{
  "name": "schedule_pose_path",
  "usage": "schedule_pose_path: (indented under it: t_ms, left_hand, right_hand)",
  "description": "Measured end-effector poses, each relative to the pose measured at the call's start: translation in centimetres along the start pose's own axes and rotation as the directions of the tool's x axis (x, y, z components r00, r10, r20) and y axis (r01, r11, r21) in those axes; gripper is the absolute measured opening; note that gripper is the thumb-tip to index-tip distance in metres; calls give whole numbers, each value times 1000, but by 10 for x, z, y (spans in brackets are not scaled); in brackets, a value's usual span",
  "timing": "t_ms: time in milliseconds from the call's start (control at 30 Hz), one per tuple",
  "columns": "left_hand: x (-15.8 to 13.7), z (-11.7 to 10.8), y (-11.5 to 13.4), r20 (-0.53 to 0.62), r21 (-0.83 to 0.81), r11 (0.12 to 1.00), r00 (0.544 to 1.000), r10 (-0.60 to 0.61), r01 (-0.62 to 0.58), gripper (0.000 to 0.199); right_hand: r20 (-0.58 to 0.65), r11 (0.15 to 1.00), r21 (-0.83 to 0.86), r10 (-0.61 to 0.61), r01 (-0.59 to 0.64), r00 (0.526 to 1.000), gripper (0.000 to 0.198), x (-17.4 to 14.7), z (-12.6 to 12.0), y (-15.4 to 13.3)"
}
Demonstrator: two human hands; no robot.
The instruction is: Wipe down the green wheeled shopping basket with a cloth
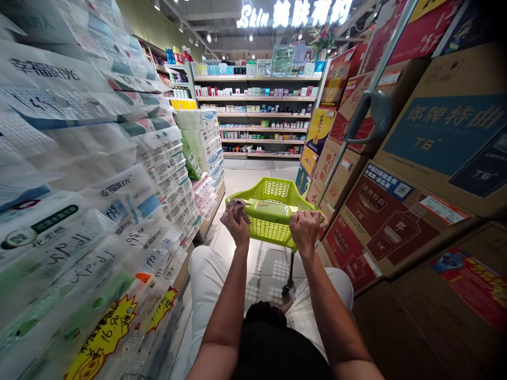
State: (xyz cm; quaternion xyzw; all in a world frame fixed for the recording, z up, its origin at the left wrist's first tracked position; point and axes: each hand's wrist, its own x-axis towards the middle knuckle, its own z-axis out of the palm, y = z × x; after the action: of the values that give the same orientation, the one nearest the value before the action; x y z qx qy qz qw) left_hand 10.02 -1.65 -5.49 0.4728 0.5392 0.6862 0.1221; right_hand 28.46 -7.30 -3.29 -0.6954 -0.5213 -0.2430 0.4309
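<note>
A green plastic shopping cart (273, 229) with a latticed basket stands in front of me in the aisle. My left hand (237, 228) is closed on a crumpled greyish-purple cloth (237, 208) at the left end of the cart's handle (269, 215). Around the handle's right end, the fingers of my right hand (304, 231) are wrapped. Little shows inside the basket. A slanting metal pole (336, 163) with a grey grip (370, 116) rises just beyond my right hand; its lower end is hidden.
Tall stacks of plastic-wrapped tissue packs (87, 142) line the left side, with yellow price signs (105, 335). Printed cartons (443, 121) are piled along the right. Shelves of small boxes and bottles (253, 98) span the aisle's far end. Pale floor tiles (253, 168) run between.
</note>
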Motion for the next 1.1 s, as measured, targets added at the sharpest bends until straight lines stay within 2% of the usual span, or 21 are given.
schedule_pose_path:
  t_ms: [67, 100, 200, 267, 333, 400, 500, 567, 600, 633, 667, 733, 800, 833, 900, 967, 1033, 1100]
  left_hand:
    - [10, -5, 6, 30, 100, 995, 999, 23, -26, 28]
    - [14, -9, 10, 80, 165, 984, 995, 56, -68, 27]
    - [27, -21, 30, 319, 361, 894, 936, 147, -264, 29]
    - [42, -30, 44, 466, 462, 814, 877, 114, -351, 33]
    - [63, -36, 57, 561, 543, 752, 828, 5, -373, 36]
    - [84, -34, 69, 664, 574, 704, 740, -103, -417, 35]
    - [104, -17, 83, 811, 533, 654, 545, -214, -536, 30]
    - [112, -5, 90, 867, 481, 639, 435, -245, -600, 29]
    - [116, 0, 92, 880, 467, 633, 398, -260, -618, 30]
    - [120, 2, 92, 881, 469, 623, 379, -282, -626, 32]
    - [124, 3, 92, 870, 492, 605, 383, -310, -627, 32]
    - [131, -1, 90, 824, 565, 559, 438, -358, -606, 34]
    - [133, -7, 86, 788, 613, 535, 498, -362, -582, 36]
    - [130, -9, 84, 793, 604, 547, 506, -339, -580, 36]
    - [119, -12, 81, 836, 528, 603, 491, -245, -598, 34]
    - [103, -12, 77, 861, 437, 645, 500, -97, -627, 35]
    - [84, -14, 70, 832, 381, 668, 552, 54, -639, 34]
    - [63, -17, 58, 741, 355, 713, 647, 179, -605, 31]
  right_hand:
    - [-10, 1000, -1, -5, 5, 1000, 31, -1, 2, 1]
    - [-16, 1000, 2, -9, 9, 1000, 30, -1, 3, 3]
    - [-30, 1000, 9, -22, 22, 999, 28, 1, 2, 10]
    - [-29, 999, 8, -32, 32, 999, 27, 2, 1, 14]
    - [-25, 999, -1, -36, 36, 999, 26, 4, 0, 16]
    - [-25, 1000, -16, -25, 24, 999, 26, 5, 1, 16]
    - [-32, 1000, -30, 7, -8, 999, 26, 7, 3, 16]
    - [-39, 999, -36, 11, -12, 999, 26, 8, 4, 16]
    - [-41, 999, -41, 6, -8, 999, 26, 8, 4, 17]
    - [-43, 999, -48, -2, 0, 999, 26, 8, 4, 18]
    - [-46, 998, -55, -10, 8, 999, 26, 7, 3, 18]
    - [-56, 997, -71, -22, 18, 998, 26, 6, 3, 18]
    - [-67, 997, -80, -24, 19, 997, 25, 5, 4, 18]
    - [-69, 997, -81, -19, 13, 997, 25, 5, 4, 18]
    - [-68, 997, -79, -6, 1, 998, 25, 4, 5, 19]
    - [-61, 997, -73, 1, -5, 998, 26, 4, 5, 20]
    - [-47, 998, -64, 1, -4, 999, 26, 5, 3, 22]
    - [-28, 999, -55, -4, 2, 1000, 26, 6, 1, 24]
